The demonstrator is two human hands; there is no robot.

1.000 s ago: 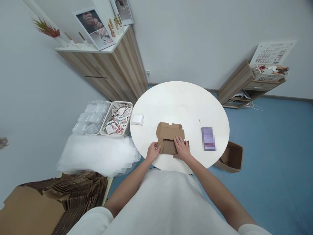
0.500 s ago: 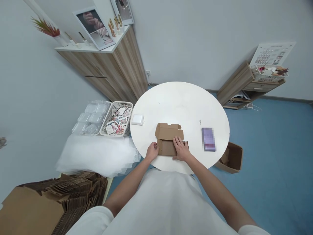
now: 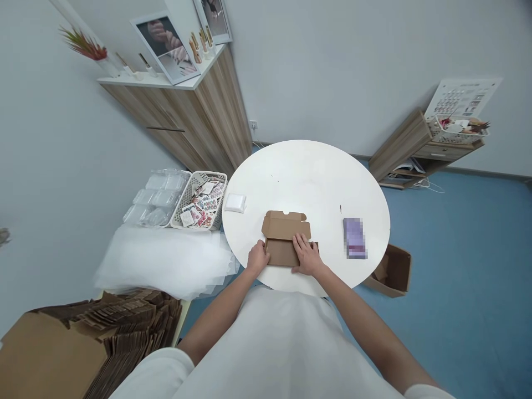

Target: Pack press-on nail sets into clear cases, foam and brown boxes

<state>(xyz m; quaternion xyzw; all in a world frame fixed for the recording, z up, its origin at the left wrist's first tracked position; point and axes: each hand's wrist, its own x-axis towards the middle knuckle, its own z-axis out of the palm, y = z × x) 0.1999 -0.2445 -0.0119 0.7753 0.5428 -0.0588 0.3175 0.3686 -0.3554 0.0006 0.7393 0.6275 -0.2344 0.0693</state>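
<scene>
A brown cardboard box [image 3: 282,252], partly folded, lies near the front edge of the round white table [image 3: 305,169]. Its lid flap stands open on the far side. My left hand [image 3: 257,258] grips the box's left side wall, thumb toward the inside. Across the right end of the box rests my right hand [image 3: 306,256], fingers stretched out over the inside and the right wall. Part of that right end is hidden under the hand.
On the table lie a small white packet [image 3: 235,203] and a purple stack [image 3: 354,238]. To the left are a basket of printed cards [image 3: 200,203], clear plastic trays [image 3: 158,194], translucent sheets [image 3: 162,260] and flat cardboard [image 3: 124,327]. An open carton [image 3: 393,271] stands right on the floor.
The left side wall of the box now stands more upright under my left hand. My right hand stays almost in place. The whole view has shifted slightly.
</scene>
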